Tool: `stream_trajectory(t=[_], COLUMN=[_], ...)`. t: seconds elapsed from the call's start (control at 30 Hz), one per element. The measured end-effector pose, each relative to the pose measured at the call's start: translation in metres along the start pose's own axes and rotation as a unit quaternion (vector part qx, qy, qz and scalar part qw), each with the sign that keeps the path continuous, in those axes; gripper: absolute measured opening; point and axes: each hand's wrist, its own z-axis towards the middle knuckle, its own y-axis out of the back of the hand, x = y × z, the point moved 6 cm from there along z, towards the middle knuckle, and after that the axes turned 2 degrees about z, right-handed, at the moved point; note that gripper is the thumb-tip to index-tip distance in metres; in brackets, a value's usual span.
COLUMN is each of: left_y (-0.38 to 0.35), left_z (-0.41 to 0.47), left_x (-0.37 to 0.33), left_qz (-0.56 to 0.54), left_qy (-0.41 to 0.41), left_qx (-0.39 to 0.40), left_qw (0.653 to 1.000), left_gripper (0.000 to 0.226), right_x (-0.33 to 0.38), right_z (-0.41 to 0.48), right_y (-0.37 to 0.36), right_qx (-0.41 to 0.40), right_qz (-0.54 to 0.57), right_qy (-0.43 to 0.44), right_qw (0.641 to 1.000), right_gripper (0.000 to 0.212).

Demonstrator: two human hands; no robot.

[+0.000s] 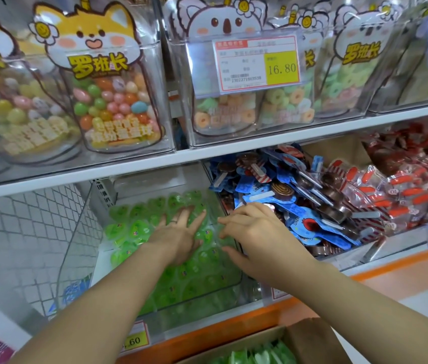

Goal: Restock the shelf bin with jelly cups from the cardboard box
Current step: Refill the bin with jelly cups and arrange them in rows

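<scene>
Fingers (185, 216) splayed, left hand (178, 239) on jelly cups (134, 227), right hand (254, 232) beside

To my right lie blue lollipop packets (310, 216), red snack packets (404, 195) beyond them; above, a 16.80 price tag (257, 61).

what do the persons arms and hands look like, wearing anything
No sleeves, gloves, watch or bracelet show: the left arm and right arm are bare as far as the view reaches. The left hand wears one thin dark ring on a finger; the right hand wears nothing visible.
</scene>
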Motion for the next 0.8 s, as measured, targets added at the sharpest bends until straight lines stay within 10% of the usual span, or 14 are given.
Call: stream_trajectory(t=[0.8], left_y=[-0.008], left_z=[-0.018], left_x=[0.017], left_qz=[-0.056], left_qy=[0.049], left_qx=[0.027], left_qw=[0.997], left_gripper=[0.073], right_x=[0.000], right_z=[-0.001], right_y=[-0.002], right_qx=[0.004], right_qz=[-0.004], right_qy=[0.015], right_qw=[1.000], right_gripper=[0.020])
